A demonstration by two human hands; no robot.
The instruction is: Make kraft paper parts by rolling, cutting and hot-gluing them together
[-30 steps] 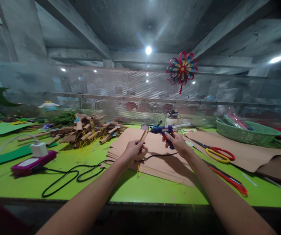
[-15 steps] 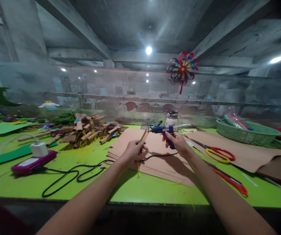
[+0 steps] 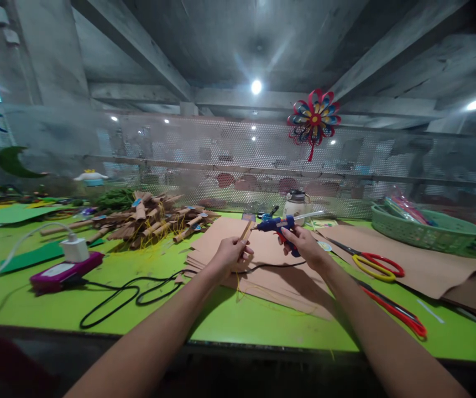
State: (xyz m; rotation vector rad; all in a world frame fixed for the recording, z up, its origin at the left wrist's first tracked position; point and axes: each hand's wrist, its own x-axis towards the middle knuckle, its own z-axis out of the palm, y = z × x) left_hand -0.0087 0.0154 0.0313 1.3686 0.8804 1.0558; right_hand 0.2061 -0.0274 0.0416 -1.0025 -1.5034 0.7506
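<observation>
My left hand pinches a narrow strip of brown paper, which points up and away from me. In my right hand is a blue glue gun, with fingers wrapped round its handle near the red trigger. A whitish glue stick sticks out of its back end. The gun's nozzle points left and sits at or very near the strip; whether they touch I cannot tell. Both hands are above a stack of brown paper sheets. Yellow thread lies across the front of the stack.
A black cord loops toward a purple power strip on the left. Rolled brown paper pieces are heaped behind it. Scissors with red and yellow handles, a second red-handled pair and a green basket stand right.
The whole view has shifted slightly, so things appear a little further right. Both hands keep their holds, and the nozzle stays close to the strip.
</observation>
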